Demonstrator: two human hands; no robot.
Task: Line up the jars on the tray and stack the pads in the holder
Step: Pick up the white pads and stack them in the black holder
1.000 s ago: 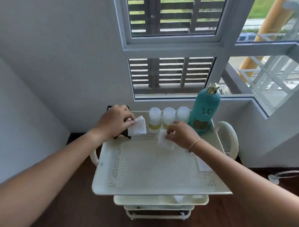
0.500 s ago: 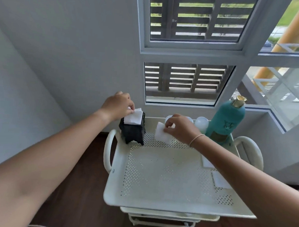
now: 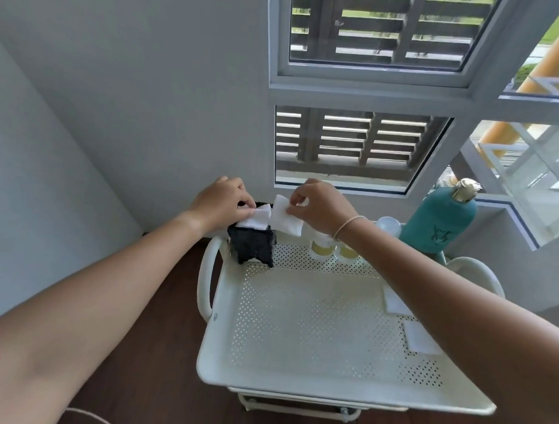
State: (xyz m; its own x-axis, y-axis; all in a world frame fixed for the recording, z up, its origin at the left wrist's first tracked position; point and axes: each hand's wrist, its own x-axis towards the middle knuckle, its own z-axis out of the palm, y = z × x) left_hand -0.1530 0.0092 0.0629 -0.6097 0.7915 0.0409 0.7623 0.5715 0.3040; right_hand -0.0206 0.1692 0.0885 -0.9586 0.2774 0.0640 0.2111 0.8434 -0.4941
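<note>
A black holder [image 3: 252,247] stands at the far left corner of the cream perforated tray [image 3: 299,325]. My left hand [image 3: 219,202] pinches a white pad [image 3: 257,217] that lies on top of the holder. My right hand [image 3: 320,205] holds a second white pad [image 3: 284,218] in the air just right of the holder. Three small jars stand in a row along the tray's far edge; two with yellow contents [image 3: 321,247] show below my right wrist and a white lid [image 3: 389,225] beside it. Two more pads [image 3: 396,302] [image 3: 421,341] lie flat on the tray's right side.
A teal bottle [image 3: 438,218] with a gold cap stands at the tray's far right corner. The tray tops a cart with side handles [image 3: 206,272], lower shelves beneath. The cart sits in a corner against a grey wall and window, on dark wooden floor.
My right hand lifted its pad off the tray and carried it left and up to the holder. My left hand has laid its pad on the holder's top. The view shifted left.
</note>
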